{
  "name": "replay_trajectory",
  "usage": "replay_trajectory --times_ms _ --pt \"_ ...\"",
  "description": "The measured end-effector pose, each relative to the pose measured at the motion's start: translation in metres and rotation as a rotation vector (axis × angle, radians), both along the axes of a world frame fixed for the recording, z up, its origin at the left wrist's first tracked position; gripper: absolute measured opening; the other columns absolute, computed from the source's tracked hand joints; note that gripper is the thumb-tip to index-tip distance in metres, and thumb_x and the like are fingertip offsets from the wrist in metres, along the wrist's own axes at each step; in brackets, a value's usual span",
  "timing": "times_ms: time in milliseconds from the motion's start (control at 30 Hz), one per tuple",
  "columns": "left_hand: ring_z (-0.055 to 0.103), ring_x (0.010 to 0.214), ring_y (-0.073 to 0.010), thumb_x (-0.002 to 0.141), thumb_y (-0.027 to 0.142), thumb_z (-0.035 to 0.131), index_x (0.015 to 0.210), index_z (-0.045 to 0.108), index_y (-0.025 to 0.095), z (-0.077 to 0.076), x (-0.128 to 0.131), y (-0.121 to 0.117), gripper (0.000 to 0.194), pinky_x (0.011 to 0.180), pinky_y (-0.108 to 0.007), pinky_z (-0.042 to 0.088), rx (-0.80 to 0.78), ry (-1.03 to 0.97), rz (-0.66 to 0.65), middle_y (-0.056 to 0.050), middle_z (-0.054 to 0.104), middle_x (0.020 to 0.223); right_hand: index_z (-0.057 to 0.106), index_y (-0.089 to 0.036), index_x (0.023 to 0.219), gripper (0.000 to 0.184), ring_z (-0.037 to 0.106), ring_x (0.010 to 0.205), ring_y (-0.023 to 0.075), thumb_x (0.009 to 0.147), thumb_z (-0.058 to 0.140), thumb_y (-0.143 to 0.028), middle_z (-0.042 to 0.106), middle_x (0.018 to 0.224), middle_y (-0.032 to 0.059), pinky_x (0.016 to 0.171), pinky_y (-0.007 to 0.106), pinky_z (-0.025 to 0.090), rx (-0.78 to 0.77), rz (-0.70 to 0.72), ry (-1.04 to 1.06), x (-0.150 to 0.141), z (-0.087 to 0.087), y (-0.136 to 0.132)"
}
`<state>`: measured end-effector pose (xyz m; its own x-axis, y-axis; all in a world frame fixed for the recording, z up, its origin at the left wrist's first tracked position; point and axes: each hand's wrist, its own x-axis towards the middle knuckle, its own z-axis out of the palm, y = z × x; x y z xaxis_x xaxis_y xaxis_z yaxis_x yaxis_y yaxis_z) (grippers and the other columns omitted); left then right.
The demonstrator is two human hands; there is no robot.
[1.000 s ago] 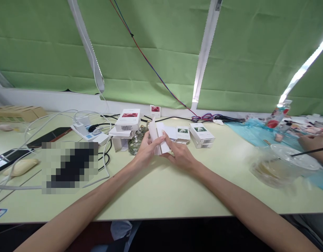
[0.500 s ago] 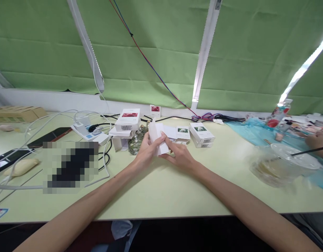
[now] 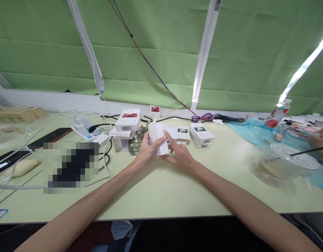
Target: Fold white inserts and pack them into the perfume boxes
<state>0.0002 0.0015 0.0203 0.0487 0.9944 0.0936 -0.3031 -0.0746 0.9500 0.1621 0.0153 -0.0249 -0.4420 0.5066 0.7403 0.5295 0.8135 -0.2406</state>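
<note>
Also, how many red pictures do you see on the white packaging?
2. One is on the upper white box, left; the other is on the small white package at the back. Others may be hidden on covered sides.

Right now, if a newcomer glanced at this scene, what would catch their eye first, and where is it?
Probably the white carton at the centre, held between the left hand and the right hand above the pale table. Next, the big green blind filling the background, crossed by a slanting red-and-blue wire. On the far right, a clear lidded cup stands out.
</note>
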Motion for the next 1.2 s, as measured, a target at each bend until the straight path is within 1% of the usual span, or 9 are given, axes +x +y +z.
replay_trajectory --times_ms 233,333,433,533,667,833,933,1033,1200 --pt "0.071 0.098 -0.0265 0.063 0.041 0.087 0.126 0.049 0.021 0.002 -0.002 0.001 0.076 0.075 -0.035 0.059 -0.001 0.015 0.018 -0.012 0.068 0.121 0.007 -0.023 0.161 0.097 0.068 0.078 0.0196 0.090 0.059 -0.062 0.075 0.094 0.0058 0.070 0.030 0.054 -0.103 0.057 0.042 0.004 0.005 -0.002" --pt "0.070 0.104 -0.0283 0.060 0.040 0.089 0.127 0.049 0.022 0.006 -0.001 0.000 0.080 0.080 -0.036 0.059 -0.019 -0.004 0.022 -0.011 0.069 0.120 0.012 -0.021 0.160 0.082 0.069 0.077 0.0187 0.097 0.049 -0.059 0.077 0.096 0.0053 0.068 0.028 0.053 -0.176 0.079 0.091 0.006 0.005 -0.002" --pt "0.069 0.107 -0.0292 0.057 0.039 0.091 0.125 0.049 0.022 0.008 0.000 -0.001 0.081 0.082 -0.036 0.058 -0.043 -0.020 0.024 -0.011 0.070 0.118 0.027 -0.020 0.155 0.063 0.070 0.076 0.0175 0.102 0.037 -0.052 0.077 0.098 0.0054 0.069 0.028 0.054 -0.238 0.035 0.210 0.006 0.007 -0.003" --pt "0.068 0.110 -0.0291 0.058 0.040 0.090 0.124 0.051 0.022 0.007 0.000 -0.001 0.079 0.081 -0.035 0.057 -0.035 0.011 0.018 -0.010 0.070 0.120 0.041 -0.019 0.146 0.055 0.072 0.081 0.0188 0.102 0.039 -0.052 0.077 0.099 0.0071 0.075 0.031 0.056 -0.317 0.006 0.387 0.004 0.010 -0.003" --pt "0.068 0.109 -0.0293 0.060 0.042 0.090 0.123 0.052 0.023 -0.001 0.000 0.001 0.076 0.083 -0.036 0.056 -0.018 0.070 -0.029 -0.009 0.071 0.117 0.041 -0.020 0.142 0.058 0.073 0.094 0.0208 0.097 0.049 -0.056 0.074 0.114 0.0113 0.086 0.037 0.057 -0.489 0.073 0.591 0.004 0.014 -0.002" --pt "0.066 0.112 -0.0296 0.062 0.040 0.089 0.126 0.051 0.022 -0.007 0.001 0.001 0.076 0.085 -0.037 0.053 -0.006 0.147 -0.124 -0.012 0.069 0.122 0.033 -0.024 0.145 0.070 0.065 0.118 0.0227 0.089 0.060 -0.058 0.062 0.136 0.0151 0.099 0.041 0.053 -0.638 0.201 0.651 0.004 0.014 0.002" --pt "0.067 0.111 -0.0309 0.063 0.038 0.088 0.127 0.052 0.023 -0.006 0.001 -0.001 0.075 0.085 -0.038 0.053 -0.003 0.164 -0.169 -0.012 0.069 0.120 0.029 -0.024 0.145 0.078 0.062 0.123 0.0238 0.085 0.064 -0.059 0.061 0.136 0.0155 0.101 0.041 0.052 -0.707 0.273 0.678 0.004 0.015 0.003" --pt "0.068 0.110 -0.0310 0.064 0.038 0.088 0.128 0.053 0.024 -0.008 0.000 -0.001 0.074 0.084 -0.039 0.054 0.008 0.202 -0.204 -0.011 0.071 0.116 0.027 -0.023 0.145 0.083 0.064 0.120 0.0250 0.081 0.068 -0.059 0.065 0.130 0.0142 0.099 0.041 0.053 -0.791 0.310 0.718 0.004 0.016 0.003" --pt "0.068 0.107 -0.0297 0.070 0.041 0.084 0.136 0.047 0.027 -0.020 -0.003 0.002 0.076 0.082 -0.039 0.055 0.041 0.342 -0.282 -0.011 0.069 0.119 0.035 -0.028 0.141 0.083 0.064 0.119 0.0250 0.074 0.077 -0.054 0.065 0.128 0.0095 0.100 0.040 0.053 -0.895 0.349 0.816 0.002 0.013 0.004"
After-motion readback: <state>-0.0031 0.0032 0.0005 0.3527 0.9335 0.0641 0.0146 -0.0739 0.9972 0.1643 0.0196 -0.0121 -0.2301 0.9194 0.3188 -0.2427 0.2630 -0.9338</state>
